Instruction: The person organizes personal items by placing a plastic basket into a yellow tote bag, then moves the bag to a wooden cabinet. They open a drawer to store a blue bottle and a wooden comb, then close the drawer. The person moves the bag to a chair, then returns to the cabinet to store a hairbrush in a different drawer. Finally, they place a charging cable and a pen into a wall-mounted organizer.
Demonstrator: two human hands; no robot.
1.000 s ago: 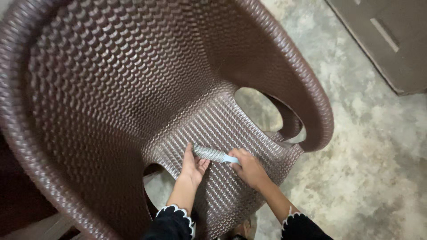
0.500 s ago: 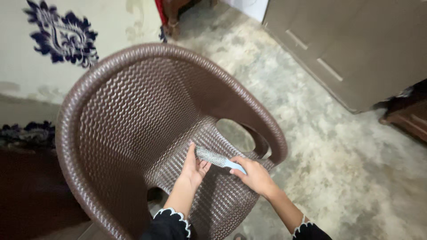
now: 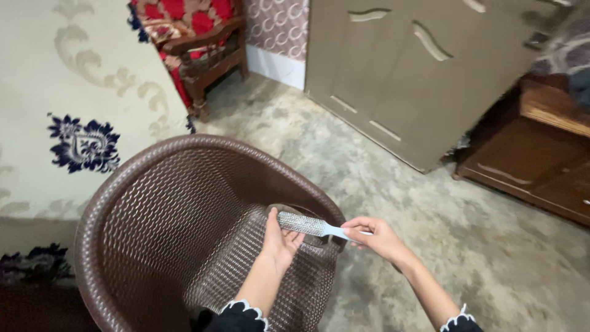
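Holding a brush level above the seat of a brown woven-look chair, near its front edge. Right hand pinched shut on the pale blue handle, fingertips only. Left hand flat and open under the bristle head, thumb up along its side, cupping w/o gripping. Concrete floor, cabinet and wooden furniture beyond. Risk, prob.: thin pinch on handle end could let brush twist or drop onto seat or floor; bristles could also catch in the weave ridges and jerk loose.
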